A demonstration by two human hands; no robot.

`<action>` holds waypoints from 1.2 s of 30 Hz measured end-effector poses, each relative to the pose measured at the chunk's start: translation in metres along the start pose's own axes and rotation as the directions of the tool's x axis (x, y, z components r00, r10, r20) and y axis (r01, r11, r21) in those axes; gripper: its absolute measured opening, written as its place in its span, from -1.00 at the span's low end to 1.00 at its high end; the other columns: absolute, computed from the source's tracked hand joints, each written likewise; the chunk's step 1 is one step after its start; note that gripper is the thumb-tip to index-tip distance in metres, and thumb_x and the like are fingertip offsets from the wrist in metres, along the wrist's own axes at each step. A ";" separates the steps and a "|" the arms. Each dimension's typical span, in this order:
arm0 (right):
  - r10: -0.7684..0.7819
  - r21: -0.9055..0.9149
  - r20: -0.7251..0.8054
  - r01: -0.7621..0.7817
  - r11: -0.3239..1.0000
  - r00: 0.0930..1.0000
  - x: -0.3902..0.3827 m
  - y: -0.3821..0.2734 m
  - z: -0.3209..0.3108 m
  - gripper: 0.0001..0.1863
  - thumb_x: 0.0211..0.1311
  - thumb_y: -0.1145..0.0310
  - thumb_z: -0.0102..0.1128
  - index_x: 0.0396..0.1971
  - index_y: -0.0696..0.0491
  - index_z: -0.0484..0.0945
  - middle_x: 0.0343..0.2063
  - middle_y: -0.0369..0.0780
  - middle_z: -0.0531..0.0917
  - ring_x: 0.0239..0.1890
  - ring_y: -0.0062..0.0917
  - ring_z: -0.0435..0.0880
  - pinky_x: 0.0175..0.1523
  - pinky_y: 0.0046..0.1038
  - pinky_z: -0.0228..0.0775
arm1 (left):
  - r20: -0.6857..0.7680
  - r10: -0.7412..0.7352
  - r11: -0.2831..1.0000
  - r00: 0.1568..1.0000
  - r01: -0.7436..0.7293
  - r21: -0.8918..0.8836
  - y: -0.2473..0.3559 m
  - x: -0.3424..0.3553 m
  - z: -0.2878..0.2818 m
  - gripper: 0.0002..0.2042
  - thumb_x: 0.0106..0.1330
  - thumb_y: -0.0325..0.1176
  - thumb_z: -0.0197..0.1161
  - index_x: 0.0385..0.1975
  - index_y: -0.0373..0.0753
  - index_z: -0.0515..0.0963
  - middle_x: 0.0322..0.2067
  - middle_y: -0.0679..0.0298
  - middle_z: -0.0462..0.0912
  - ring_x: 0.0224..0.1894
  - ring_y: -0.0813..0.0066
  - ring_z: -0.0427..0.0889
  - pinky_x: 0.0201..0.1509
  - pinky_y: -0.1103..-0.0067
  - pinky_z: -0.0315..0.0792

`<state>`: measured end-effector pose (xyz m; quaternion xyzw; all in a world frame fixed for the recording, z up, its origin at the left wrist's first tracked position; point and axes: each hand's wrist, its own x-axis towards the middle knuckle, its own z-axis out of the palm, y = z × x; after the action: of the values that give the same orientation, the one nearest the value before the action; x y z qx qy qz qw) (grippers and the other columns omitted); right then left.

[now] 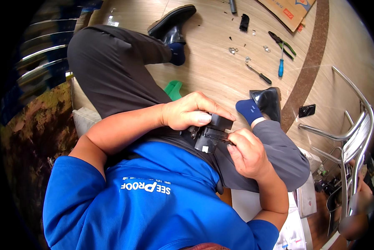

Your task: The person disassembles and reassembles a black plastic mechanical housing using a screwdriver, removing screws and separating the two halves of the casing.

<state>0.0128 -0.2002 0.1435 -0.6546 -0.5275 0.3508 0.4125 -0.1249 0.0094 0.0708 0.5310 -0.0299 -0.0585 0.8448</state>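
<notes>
The black gadget point(212, 133) is in the mid of the pic, a bit right of center, up over the person's lap. It's blocky up top, w/ a rounder end below that has a small white patch. It looks like hard plastic, so prob. stiff, not squishy, and prob. not too heavy. The smooth sides may be a bit slippery, & thin bits on its edge might snap if pushed hard. Best spot to grab is prob. the fat block part, w/ thumb on one side & fingers on the other. It sits btwn the two hands. The left hand point(189, 111) is at its upper left, gripping the top block. The right hand point(249, 155) is at its lower right, pinching its right edge w/ finger & thumb; can't tell which tiny bit is in the pinch. Farther out, on the floor point(216, 79) in the upper right, are pliers point(282, 45), a blue screwdriver point(281, 68), a black screwdriver point(260, 75) & little loose bits point(233, 50). A black phone point(307, 110) lies right of the shoe point(267, 102).
</notes>
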 end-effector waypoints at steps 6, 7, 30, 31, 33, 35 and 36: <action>-0.011 -0.024 0.129 0.014 1.000 0.992 -0.015 0.005 0.017 -0.75 0.06 0.56 0.34 -0.23 0.14 0.55 -0.52 -0.15 0.49 -0.49 -0.21 0.57 -0.41 -0.25 0.40 | 0.008 -0.052 0.997 0.999 0.052 0.065 -0.003 -0.028 0.009 -0.21 0.37 0.26 -0.04 0.11 -0.50 0.55 0.00 -0.12 0.67 0.05 0.05 0.67 0.19 0.33 0.47; -0.019 -0.036 0.114 0.023 0.999 0.993 -0.016 0.004 0.022 -0.74 0.05 0.56 0.34 -0.23 0.14 0.55 -0.52 -0.15 0.48 -0.50 -0.21 0.56 -0.42 -0.25 0.40 | 0.012 -0.024 0.997 1.000 0.023 0.080 -0.007 -0.031 0.009 -0.22 0.38 0.25 -0.05 0.11 -0.50 0.55 0.00 -0.12 0.67 0.06 0.06 0.66 0.18 0.33 0.47; -0.163 -0.070 0.069 0.168 0.983 0.984 -0.016 0.014 0.042 -0.74 0.01 0.50 0.37 -0.27 0.17 0.56 -0.58 -0.16 0.41 -0.55 -0.24 0.52 -0.46 -0.29 0.37 | 0.028 0.063 0.995 0.998 -0.065 0.082 -0.015 -0.042 0.009 -0.26 0.38 0.18 -0.02 0.12 -0.52 0.54 -0.01 -0.14 0.66 0.04 0.00 0.67 0.18 0.29 0.48; -0.163 -0.066 0.070 0.167 0.984 0.984 -0.016 0.014 0.042 -0.74 0.01 0.50 0.36 -0.27 0.17 0.56 -0.58 -0.16 0.41 -0.56 -0.24 0.52 -0.46 -0.29 0.37 | 0.026 0.065 0.995 0.998 -0.066 0.079 -0.016 -0.043 0.009 -0.26 0.38 0.18 -0.02 0.12 -0.52 0.54 -0.01 -0.15 0.66 0.05 0.00 0.67 0.18 0.29 0.48; -0.162 -0.058 0.070 0.166 0.984 0.984 -0.015 0.011 0.042 -0.75 0.01 0.50 0.36 -0.27 0.17 0.56 -0.58 -0.16 0.41 -0.56 -0.24 0.52 -0.47 -0.29 0.37 | 0.023 0.061 0.996 0.998 -0.062 0.064 -0.016 -0.043 0.010 -0.26 0.38 0.19 -0.02 0.11 -0.52 0.54 0.00 -0.15 0.66 0.05 -0.01 0.66 0.19 0.29 0.47; -0.168 -0.068 0.061 0.172 0.983 0.984 -0.014 0.009 0.043 -0.76 0.00 0.51 0.36 -0.30 0.17 0.56 -0.60 -0.18 0.40 -0.58 -0.27 0.51 -0.48 -0.30 0.37 | 0.020 0.051 0.998 0.999 -0.051 0.041 -0.016 -0.045 0.010 -0.25 0.38 0.20 -0.02 0.11 -0.52 0.54 0.01 -0.15 0.66 0.05 0.00 0.66 0.19 0.29 0.47; -0.171 -0.072 0.056 0.175 0.982 0.984 -0.014 0.007 0.044 -0.77 -0.01 0.51 0.36 -0.31 0.16 0.56 -0.61 -0.19 0.39 -0.59 -0.28 0.51 -0.49 -0.31 0.36 | 0.029 0.058 0.997 0.998 -0.060 0.040 -0.017 -0.045 0.010 -0.24 0.38 0.21 -0.03 0.11 -0.52 0.54 0.01 -0.14 0.66 0.05 0.00 0.66 0.20 0.29 0.47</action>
<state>-0.0267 -0.2068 0.1193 -0.6126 -0.6056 0.3092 0.4030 -0.1716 -0.0007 0.0606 0.5460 -0.0586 -0.0403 0.8347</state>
